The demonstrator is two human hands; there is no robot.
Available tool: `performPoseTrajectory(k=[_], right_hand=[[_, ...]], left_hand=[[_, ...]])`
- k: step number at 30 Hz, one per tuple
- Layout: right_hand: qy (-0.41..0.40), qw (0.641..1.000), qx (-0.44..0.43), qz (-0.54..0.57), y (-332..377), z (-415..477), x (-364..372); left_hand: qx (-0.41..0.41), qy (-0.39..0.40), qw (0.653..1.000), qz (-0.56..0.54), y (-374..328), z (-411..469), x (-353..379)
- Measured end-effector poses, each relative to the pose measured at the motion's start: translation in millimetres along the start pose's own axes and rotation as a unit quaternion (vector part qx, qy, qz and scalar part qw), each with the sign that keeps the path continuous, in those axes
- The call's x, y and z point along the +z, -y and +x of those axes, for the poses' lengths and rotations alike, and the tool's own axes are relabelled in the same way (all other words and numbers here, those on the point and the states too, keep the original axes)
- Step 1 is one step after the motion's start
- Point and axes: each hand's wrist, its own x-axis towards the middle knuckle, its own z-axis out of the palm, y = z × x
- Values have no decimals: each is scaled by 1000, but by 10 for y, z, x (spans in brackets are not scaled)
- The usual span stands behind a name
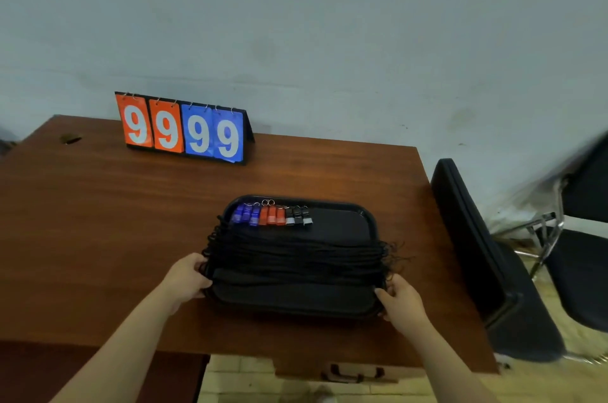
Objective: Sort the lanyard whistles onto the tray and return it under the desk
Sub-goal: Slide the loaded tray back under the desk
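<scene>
Head view: hands (187, 277) grip rounded black tray (342, 215).

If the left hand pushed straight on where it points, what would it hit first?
The left hand grips the tray, so it would likely press straight into the black lanyard cords on it.

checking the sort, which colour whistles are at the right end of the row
The black whistles; red whistles sit in the middle, blue whistles at the left end.
</scene>
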Motion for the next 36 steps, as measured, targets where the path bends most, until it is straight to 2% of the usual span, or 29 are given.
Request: performPoseTrajectory(k=[9,17,24,32,36], right_hand=[[8,1000,-13,25,43,-585,393],[45,998,-34,-12,-54,-894,623],[87,992,-82,-35,-86,-1239,832],[130,987,-79,-46,-36,-1656,1557],[144,988,-39,-48,94,-1931,2127]], left_hand=[[-10,4,1000,-21,508,-406,-490],[-34,-28,999,-26,974,-787,-667],[-57,-85,994,39,1590,-1084,-808],[-97,-108,987,71,2250,-1184,-1323],[-97,-113,985,85,2624,-1111,-1774]])
